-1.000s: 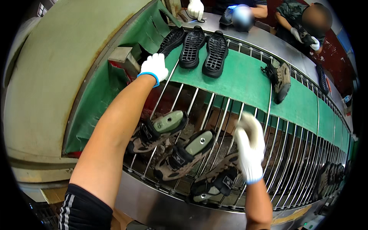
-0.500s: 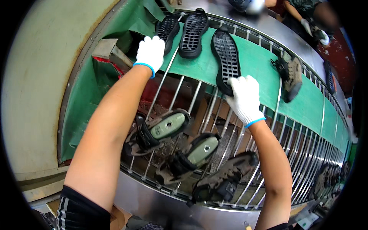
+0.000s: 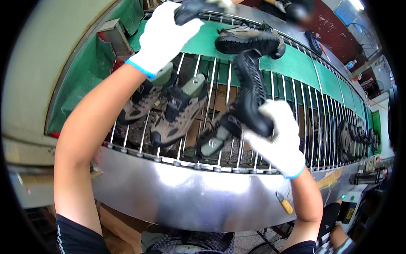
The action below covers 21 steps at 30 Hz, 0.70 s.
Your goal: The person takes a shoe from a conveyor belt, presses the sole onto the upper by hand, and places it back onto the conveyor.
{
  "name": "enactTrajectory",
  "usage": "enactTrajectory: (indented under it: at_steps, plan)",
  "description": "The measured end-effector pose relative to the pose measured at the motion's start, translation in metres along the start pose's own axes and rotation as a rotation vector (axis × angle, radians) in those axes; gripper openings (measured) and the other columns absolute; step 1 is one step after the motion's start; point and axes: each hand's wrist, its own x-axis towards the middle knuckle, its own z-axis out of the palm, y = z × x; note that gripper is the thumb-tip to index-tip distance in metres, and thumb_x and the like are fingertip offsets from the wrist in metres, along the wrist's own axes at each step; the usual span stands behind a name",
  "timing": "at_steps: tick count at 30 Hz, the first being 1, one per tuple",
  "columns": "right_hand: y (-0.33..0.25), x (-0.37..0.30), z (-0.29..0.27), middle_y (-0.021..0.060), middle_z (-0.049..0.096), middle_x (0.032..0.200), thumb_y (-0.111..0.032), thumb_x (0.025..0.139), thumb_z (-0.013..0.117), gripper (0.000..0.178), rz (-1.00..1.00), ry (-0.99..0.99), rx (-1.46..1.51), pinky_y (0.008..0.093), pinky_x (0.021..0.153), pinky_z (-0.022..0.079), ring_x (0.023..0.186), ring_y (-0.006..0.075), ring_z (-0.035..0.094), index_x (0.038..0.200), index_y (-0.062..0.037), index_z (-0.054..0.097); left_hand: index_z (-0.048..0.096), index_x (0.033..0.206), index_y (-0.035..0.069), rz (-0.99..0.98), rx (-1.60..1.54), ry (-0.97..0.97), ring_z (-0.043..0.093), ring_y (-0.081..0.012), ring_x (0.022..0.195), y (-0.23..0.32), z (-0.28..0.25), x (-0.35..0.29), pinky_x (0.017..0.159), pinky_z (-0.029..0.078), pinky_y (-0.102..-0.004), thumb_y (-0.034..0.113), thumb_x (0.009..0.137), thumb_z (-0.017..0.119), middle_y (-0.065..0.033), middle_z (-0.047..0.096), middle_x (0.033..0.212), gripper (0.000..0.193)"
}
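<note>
Above the curved wire rack (image 3: 270, 127), one black sole (image 3: 250, 95) is clenched in the right hand (image 3: 277, 135); another dark sole (image 3: 188, 9) is gripped by the left hand (image 3: 163, 36). Three lasted shoes (image 3: 175, 114) below the rack's rods remain unsoled.

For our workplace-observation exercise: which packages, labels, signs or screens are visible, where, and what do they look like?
Cardboard box: lower left, beneath the steel conveyor rim; brown.
Control box: lower right; pale, with green light and yellow-and-black sticker.
Tongue label: on brown shoe under the rack; small, pale-on-dark.
No screens.
</note>
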Motion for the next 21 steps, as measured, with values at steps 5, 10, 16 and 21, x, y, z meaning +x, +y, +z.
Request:
enactTrajectory:
  at_steps: [5,10,16,21]
  plan:
    - [-0.134,-0.089,-0.006,0.0017,0.064,0.08,-0.027,0.07,0.091,0.029,-0.201,-0.327,-0.094,0.0435,0.069,0.046,0.074,0.0251,0.058,0.084,-0.0106,0.072,0.065,0.138,0.003,0.092,-0.041,0.02,0.072,-0.0356,0.113,0.062,-0.104,-0.16,0.103,0.056,-0.0443,0.023,0.089,0.088,-0.0189,0.07,0.126,0.058]
    - [-0.219,-0.219,0.068,0.0127,0.069,0.115,-0.026,0.073,0.091,0.041,-0.23,-0.204,0.036,0.0507,0.097,0.053,0.111,0.0334,0.066,0.106,-0.0093,0.075,0.063,0.123,-0.002,0.307,0.169,-0.007,0.071,-0.0424,0.115,0.081,-0.24,-0.357,0.098,0.059,-0.0476,0.001,0.077,0.087,-0.0238,0.068,0.132,0.052]
    - [-0.241,-0.213,0.07,0.0196,0.066,0.143,-0.039,0.093,0.085,0.058,-0.011,-0.229,0.262,0.0504,0.113,0.052,0.135,0.0389,0.063,0.139,-0.0088,0.069,0.063,0.119,0.0,0.183,0.546,-0.194,0.061,-0.0491,0.132,0.022,-0.321,-0.493,0.115,0.05,-0.0575,0.008,0.064,0.093,-0.0249,0.063,0.139,0.063]
    - [-0.156,-0.135,0.123,0.0117,0.059,0.154,-0.043,0.094,0.086,0.089,0.982,0.235,0.876,0.0446,0.109,0.053,0.136,0.0309,0.061,0.164,-0.0128,0.04,0.059,0.141,-0.001,0.052,0.386,-0.075,0.051,-0.0535,0.144,0.07,-0.323,-0.494,0.124,0.042,-0.0599,0.013,0.076,0.092,-0.0258,0.056,0.151,0.074]
